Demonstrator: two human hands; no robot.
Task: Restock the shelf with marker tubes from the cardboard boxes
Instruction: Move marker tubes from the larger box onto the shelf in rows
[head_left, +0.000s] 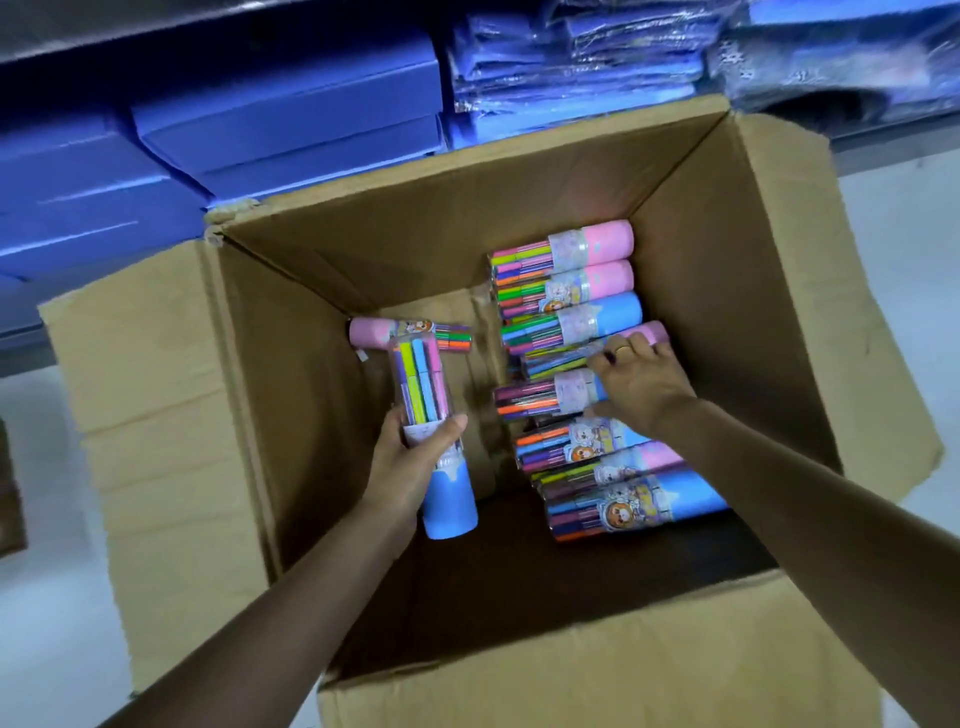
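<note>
Two bare hands reach down into a large open cardboard box that stands on a pale, smooth floor, its four flaps folded outward. On the right side of the box bottom lies a row of marker tubes, all on their sides and touching each other, with pink or blue caps pointing to the right and the coloured markers showing through the clear part on the left. One more pink-capped tube lies alone on the left side of the bottom, its cap pointing left, well apart from the row. The left hand grasps a blue-capped tube around its middle, with the thumb across the front; this tube is lifted above the box bottom, the blue cap toward the person and the marker end pointing away. The right hand is on the row, its fingers curled around a pink-capped tube in the row that sits a little tilted among the others; a ring is on one finger. Beyond the box, at the top of the view, a low shelf holds stacked blue flat boxes on the left and blue packs wrapped in clear plastic on the right. At the far left edge a small part of another brown carton is visible on the floor.
</note>
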